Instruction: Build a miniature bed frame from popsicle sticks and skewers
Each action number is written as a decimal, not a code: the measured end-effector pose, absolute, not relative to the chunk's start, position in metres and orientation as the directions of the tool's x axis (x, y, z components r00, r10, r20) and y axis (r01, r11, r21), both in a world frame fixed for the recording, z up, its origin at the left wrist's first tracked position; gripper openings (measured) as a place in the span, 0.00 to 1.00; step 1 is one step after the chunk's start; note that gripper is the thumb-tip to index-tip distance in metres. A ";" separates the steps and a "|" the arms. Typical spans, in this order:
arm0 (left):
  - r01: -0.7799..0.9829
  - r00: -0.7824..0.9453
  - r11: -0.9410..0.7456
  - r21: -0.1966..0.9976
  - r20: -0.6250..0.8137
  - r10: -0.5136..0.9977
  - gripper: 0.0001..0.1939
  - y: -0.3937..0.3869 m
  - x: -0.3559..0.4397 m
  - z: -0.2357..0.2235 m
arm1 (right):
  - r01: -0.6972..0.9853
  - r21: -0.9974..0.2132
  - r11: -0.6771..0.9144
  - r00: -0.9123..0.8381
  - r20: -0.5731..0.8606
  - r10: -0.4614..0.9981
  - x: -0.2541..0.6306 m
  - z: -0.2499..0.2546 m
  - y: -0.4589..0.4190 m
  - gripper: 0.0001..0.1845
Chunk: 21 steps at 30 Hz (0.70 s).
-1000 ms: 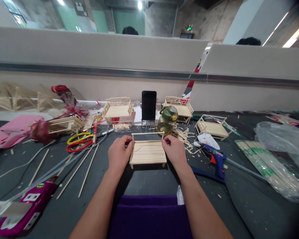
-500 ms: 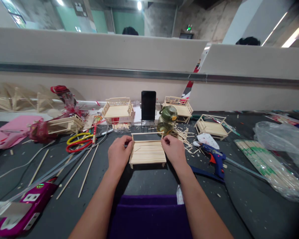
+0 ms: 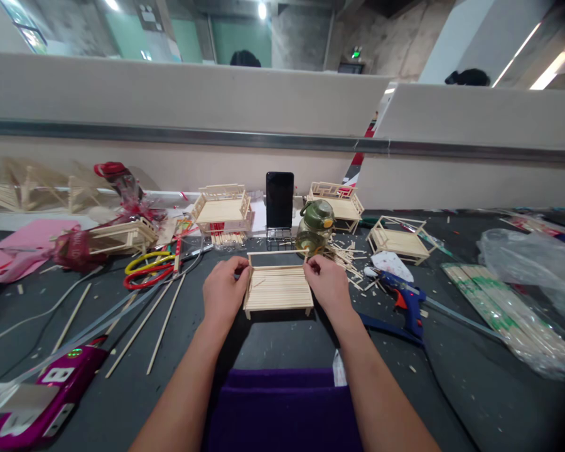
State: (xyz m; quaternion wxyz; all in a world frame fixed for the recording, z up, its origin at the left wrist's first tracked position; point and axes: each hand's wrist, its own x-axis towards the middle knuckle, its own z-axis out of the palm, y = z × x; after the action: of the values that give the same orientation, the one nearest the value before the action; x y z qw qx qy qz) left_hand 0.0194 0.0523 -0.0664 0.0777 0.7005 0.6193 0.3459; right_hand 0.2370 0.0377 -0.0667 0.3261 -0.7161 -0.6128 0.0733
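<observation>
A miniature wooden bench (image 3: 279, 289) made of thin sticks stands upright on the dark table in front of me, with a raised rail along its far side. At its left back corner my left hand (image 3: 226, 285) is closed, thumb and forefinger pinching the frame. My right hand (image 3: 328, 282) pinches the right back corner the same way. The fingertips partly hide the rail's end posts. A tiny loose stick piece lies on the slatted seat. Directly behind the bench stands a green bottle (image 3: 314, 226), and a black phone (image 3: 279, 199) rests upright in a wire holder.
Similar stick models (image 3: 222, 207) stand along the back. Right of me lie a blue glue gun (image 3: 407, 298) with its cord and bagged sticks (image 3: 513, 307). On the left are scissors (image 3: 150, 271), loose sticks (image 3: 139, 326) and a purple power strip (image 3: 51, 395).
</observation>
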 end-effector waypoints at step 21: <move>0.809 -0.010 -0.213 0.547 0.375 0.927 0.07 0.052 0.019 -0.067 | 0.889 -0.457 -0.031 0.191 0.307 0.932 0.238 -0.070 0.040 0.10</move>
State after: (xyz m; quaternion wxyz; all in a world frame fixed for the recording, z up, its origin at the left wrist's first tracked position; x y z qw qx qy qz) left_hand 0.0188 0.0520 -0.0669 0.0854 0.6985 0.6215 0.3443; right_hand 0.2375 0.0403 -0.0696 0.2847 -0.7171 -0.6350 0.0379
